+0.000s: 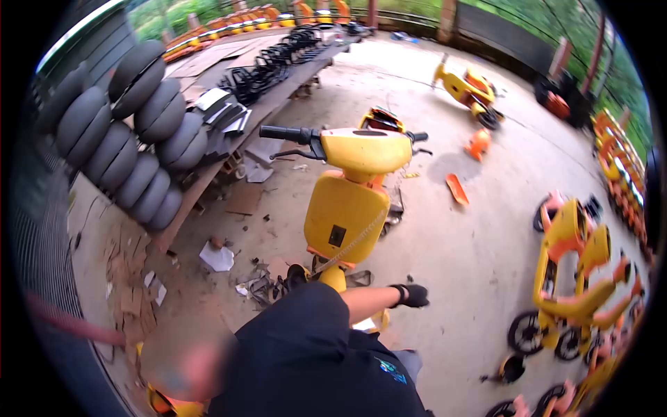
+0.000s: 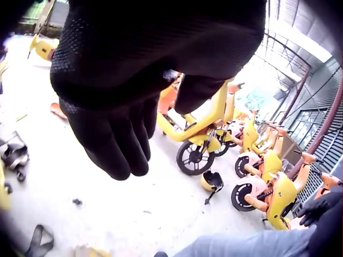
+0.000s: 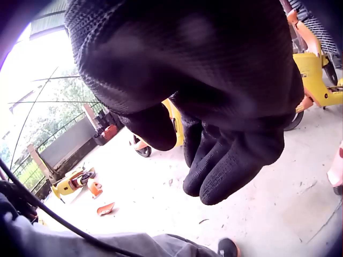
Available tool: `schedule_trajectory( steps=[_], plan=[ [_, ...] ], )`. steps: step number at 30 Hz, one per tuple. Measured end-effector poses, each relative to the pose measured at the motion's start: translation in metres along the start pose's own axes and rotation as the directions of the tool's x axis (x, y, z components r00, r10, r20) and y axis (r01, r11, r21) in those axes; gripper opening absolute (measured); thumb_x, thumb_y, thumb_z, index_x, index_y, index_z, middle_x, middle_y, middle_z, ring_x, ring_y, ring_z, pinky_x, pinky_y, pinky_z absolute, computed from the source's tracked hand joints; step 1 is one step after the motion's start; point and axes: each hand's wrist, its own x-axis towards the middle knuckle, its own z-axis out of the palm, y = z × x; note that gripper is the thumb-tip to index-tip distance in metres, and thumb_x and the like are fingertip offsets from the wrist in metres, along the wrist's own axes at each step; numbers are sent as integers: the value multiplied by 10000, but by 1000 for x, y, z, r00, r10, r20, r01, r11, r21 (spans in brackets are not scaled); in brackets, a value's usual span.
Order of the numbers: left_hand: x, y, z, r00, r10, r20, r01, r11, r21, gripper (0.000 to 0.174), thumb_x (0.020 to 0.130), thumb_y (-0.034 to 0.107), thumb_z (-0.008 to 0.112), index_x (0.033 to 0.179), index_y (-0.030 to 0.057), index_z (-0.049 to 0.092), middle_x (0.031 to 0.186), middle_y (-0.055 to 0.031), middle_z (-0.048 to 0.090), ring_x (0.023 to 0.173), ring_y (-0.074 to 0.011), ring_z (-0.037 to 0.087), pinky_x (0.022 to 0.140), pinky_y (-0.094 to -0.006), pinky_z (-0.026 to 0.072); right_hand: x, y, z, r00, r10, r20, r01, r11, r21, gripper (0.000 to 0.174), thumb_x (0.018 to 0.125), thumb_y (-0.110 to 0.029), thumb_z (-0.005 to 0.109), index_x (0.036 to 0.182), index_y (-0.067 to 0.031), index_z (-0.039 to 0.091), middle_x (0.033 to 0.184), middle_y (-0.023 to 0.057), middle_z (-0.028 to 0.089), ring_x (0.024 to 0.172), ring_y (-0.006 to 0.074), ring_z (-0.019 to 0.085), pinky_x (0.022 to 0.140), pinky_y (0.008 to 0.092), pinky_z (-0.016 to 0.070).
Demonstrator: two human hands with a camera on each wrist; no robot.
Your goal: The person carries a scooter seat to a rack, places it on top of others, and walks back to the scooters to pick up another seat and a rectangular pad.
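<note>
My left hand (image 1: pixel 415 295), in a black knit glove, hangs beyond the dark sleeve with its forearm reaching to the right. In the left wrist view its fingers (image 2: pixel 120 142) hang loosely bent, with nothing in them. The right hand (image 3: pixel 214 123), also black-gloved, has relaxed, slightly bent fingers with the thumb apart and no object between; the head view does not show it. Nearest in front is a yellow scooter (image 1: pixel 347 212) standing upright, with a black left handlebar grip (image 1: pixel 285 132) and brake lever. Neither hand touches it.
Black curved shells (image 1: pixel 114 153) are stacked at left beside a long bench (image 1: pixel 278 97) bearing black metal frames. Scraps and straps litter the floor there. An orange panel (image 1: pixel 456 189) and a toppled scooter (image 1: pixel 465 87) lie beyond. Scooters (image 1: pixel 573 271) and a helmet (image 1: pixel 513 368) are at right.
</note>
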Motion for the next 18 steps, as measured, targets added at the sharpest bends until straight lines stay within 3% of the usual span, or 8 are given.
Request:
schedule_trajectory(
  steps=[1,7,9,10,11,12,15,18],
  plan=[
    [56,-21,27,985,172,29,-173,981,84,375,757,347,472,751,-1,611,846,-222,603,785,-380,560,696,-455,439,35,-36,7,1000,-17,20,17,1000,-24,155,852,-279,365,804,-165,459,568,11,384,496,142,416,380,283,319],
    [122,8,-37,900,-417,-129,405,908,-107,419,771,345,496,930,-24,615,1008,-207,594,997,-315,553,829,-403,443,246,-212,66,963,-109,248,151,976,-155,121,846,-235,408,853,-137,481,588,14,419,484,131,428,385,266,334],
    [120,-29,-21,671,-742,1,680,614,-400,393,757,307,543,1013,16,608,1053,-161,595,996,-268,571,839,-359,450,302,-265,71,944,-131,304,192,965,-180,115,845,-220,423,869,-128,488,595,15,431,480,128,432,387,260,339],
    [109,-43,-12,782,-621,-61,622,768,154,394,811,344,422,1031,78,613,1067,-181,580,1024,-287,551,878,-384,421,327,-289,74,936,-133,326,199,963,-181,113,844,-212,430,877,-124,491,599,16,437,478,126,434,387,257,341],
    [99,-53,-6,691,-722,15,713,686,146,423,843,346,361,1069,80,600,1127,-172,553,1078,-271,522,921,-369,392,353,-310,78,930,-131,343,204,961,-185,112,843,-205,437,885,-119,495,602,16,443,476,124,436,388,254,343],
    [96,-84,13,731,-670,134,605,726,329,458,852,376,347,1072,57,591,1124,-171,554,1083,-268,518,930,-373,382,377,-331,79,926,-140,351,219,956,-197,111,842,-197,445,893,-115,499,605,17,449,474,123,438,389,251,346],
    [58,-28,4,453,-889,-64,843,451,-294,434,806,363,462,1053,25,576,1046,-172,594,977,-269,581,793,-382,465,450,-382,73,919,-159,361,244,948,-203,116,840,-175,466,917,-101,510,616,18,466,469,117,444,392,242,353],
    [59,-8,11,496,-852,168,868,481,-122,412,794,343,488,1031,16,571,1021,-172,601,950,-271,591,764,-390,473,528,-420,60,917,-182,355,255,952,-168,128,837,-153,488,942,-87,521,626,20,484,463,112,451,395,233,360]
  ],
)
